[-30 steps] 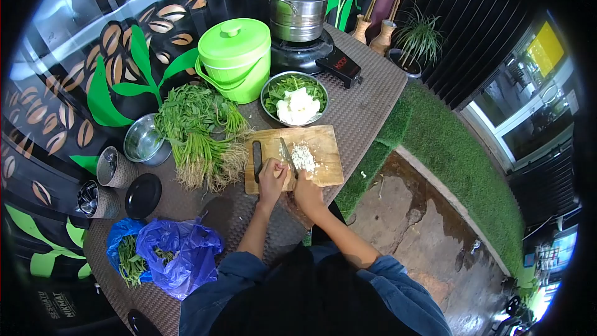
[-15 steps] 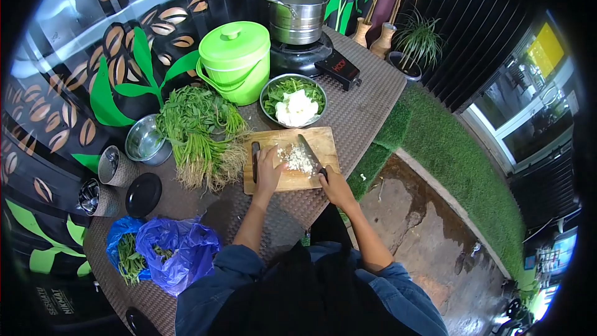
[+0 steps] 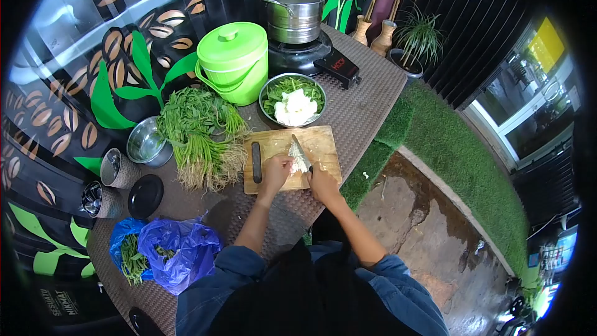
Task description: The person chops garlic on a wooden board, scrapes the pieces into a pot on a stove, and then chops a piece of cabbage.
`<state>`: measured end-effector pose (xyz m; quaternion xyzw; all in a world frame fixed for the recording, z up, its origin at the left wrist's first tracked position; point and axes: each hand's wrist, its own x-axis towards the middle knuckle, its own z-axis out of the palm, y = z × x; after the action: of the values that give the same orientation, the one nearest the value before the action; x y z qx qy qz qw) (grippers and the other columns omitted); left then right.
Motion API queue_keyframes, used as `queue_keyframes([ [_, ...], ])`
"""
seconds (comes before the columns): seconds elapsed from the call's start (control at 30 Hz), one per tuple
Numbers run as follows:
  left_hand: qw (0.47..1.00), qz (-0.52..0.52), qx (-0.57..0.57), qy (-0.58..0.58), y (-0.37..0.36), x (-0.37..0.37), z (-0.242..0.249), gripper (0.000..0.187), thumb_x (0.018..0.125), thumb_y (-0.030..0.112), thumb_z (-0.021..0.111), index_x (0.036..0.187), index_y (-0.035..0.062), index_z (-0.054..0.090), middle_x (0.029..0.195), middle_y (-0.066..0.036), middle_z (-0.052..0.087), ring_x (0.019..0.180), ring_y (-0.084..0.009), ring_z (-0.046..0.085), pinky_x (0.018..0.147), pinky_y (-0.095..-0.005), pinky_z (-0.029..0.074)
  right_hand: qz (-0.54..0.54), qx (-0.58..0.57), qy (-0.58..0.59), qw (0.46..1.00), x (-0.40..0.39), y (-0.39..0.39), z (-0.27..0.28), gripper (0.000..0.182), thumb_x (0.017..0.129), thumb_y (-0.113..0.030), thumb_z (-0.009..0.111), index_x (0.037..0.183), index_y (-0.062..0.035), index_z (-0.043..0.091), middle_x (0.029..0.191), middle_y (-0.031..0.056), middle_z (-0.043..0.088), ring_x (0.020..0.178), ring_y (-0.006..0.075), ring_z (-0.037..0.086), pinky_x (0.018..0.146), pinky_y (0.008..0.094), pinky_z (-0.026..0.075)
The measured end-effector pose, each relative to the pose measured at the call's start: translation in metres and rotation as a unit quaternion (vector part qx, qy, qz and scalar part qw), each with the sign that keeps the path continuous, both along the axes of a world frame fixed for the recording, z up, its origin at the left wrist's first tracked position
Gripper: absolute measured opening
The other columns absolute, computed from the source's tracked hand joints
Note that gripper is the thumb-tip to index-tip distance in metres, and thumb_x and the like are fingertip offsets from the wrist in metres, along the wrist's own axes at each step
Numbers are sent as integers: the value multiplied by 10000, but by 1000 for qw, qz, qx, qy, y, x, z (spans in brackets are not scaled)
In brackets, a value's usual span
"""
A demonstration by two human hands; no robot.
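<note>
A wooden cutting board (image 3: 272,142) lies near the front edge of the table, with finely chopped white pieces (image 3: 299,160), perhaps garlic, on it. My right hand (image 3: 323,185) grips a kitchen knife (image 3: 301,149) by its handle, the blade slanting over the chopped pieces. Beside the blade, my left hand (image 3: 276,173) has its fingers curled together at the edge of the pile; whatever they pinch is too small to make out. Left of that hand, a dark elongated slot or strip (image 3: 257,162) shows on the board.
Behind the board stands a metal bowl (image 3: 263,107) of green leaves and something white. Around it are a green lidded bucket (image 3: 231,56), a pot (image 3: 295,15) on a stove (image 3: 292,56), rooted greens (image 3: 202,134), a steel bowl (image 3: 149,143) and a purple plastic bag (image 3: 180,255).
My left hand has moved right, from lying spread on the board's left part to the chopped pile, its fingers curling. The knife has shifted slightly left, and the pile looks narrower.
</note>
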<state>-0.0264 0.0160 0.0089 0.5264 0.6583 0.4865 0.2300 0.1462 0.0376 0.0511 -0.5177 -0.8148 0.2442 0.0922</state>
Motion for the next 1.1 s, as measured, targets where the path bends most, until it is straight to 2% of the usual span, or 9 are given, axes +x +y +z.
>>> queue_keyframes([
  [0.07, 999, -42, -17, -30, -2, -1, 1, 160, 830, -28, 615, 971, -52, 685, 966, -180, 687, 744, -204, 693, 666, -286, 539, 28, 10, -6, 1000, 0, 8, 7, 313, 954, -286, 455, 1057, 10, 446, 857, 289, 644, 791, 456, 636, 730, 538, 491],
  [0.17, 998, -22, 27, -46, 0, -5, -12, 146, 819, -30, 636, 952, -59, 689, 925, -168, 686, 747, -188, 687, 667, -277, 534, 40, -8, -4, 999, 2, 5, 22, 321, 952, -283, 448, 1055, 21, 446, 885, 294, 644, 827, 453, 638, 766, 545, 482],
  [0.27, 999, 1, 29, 19, -10, -2, 4, 142, 801, -14, 679, 934, -61, 693, 897, -153, 684, 754, -182, 679, 672, -272, 532, -42, -50, -26, 998, -10, -16, 10, 327, 960, -297, 432, 1047, 18, 437, 866, 298, 644, 821, 453, 642, 747, 541, 493],
  [0.37, 999, -15, 30, -21, -11, -1, -1, 176, 770, 26, 732, 921, -57, 697, 879, -139, 680, 767, -181, 674, 675, -267, 530, -65, -28, -18, 997, -17, -25, -11, 324, 967, -307, 418, 1037, 9, 426, 841, 298, 645, 808, 454, 645, 719, 537, 505],
  [0.6, 996, 5, 45, -80, -17, 11, -9, 207, 761, 71, 762, 917, -51, 700, 879, -128, 687, 754, -157, 668, 646, -258, 522, -1, -7, -13, 1000, -8, -4, 2, 284, 932, -234, 455, 1065, 14, 419, 808, 284, 649, 787, 442, 656, 700, 519, 527],
  [0.77, 990, 114, 35, -81, -7, 14, 3, 181, 783, 98, 747, 894, -40, 704, 853, -117, 680, 687, -154, 655, 609, -254, 494, -74, -25, -3, 997, -19, -31, -15, 245, 929, -206, 460, 1023, 18, 430, 787, 294, 640, 804, 449, 656, 718, 533, 522],
  [0.87, 982, 137, 125, -41, 2, 17, 2, 165, 782, 93, 745, 885, -30, 709, 832, -111, 683, 648, -156, 638, 593, -256, 485, -39, -23, -30, 999, -20, -21, -17, 246, 926, -205, 464, 1029, 17, 438, 810, 301, 639, 821, 452, 651, 738, 533, 520],
  [1.03, 983, 143, 112, -10, 8, 19, -14, 139, 769, 72, 739, 877, -12, 714, 837, -100, 681, 616, -171, 612, 590, -271, 484, 17, -46, -17, 999, -5, 5, 18, 301, 928, -215, 460, 1095, 34, 442, 898, 296, 641, 857, 450, 638, 773, 522, 499],
  [1.1, 987, 128, 99, -13, 7, 19, -18, 131, 764, 65, 738, 873, -6, 716, 840, -96, 680, 616, -175, 607, 593, -277, 485, 31, -19, -28, 999, -5, 10, 16, 313, 937, -262, 453, 1048, 31, 447, 878, 270, 657, 807, 421, 664, 709, 490, 539],
])
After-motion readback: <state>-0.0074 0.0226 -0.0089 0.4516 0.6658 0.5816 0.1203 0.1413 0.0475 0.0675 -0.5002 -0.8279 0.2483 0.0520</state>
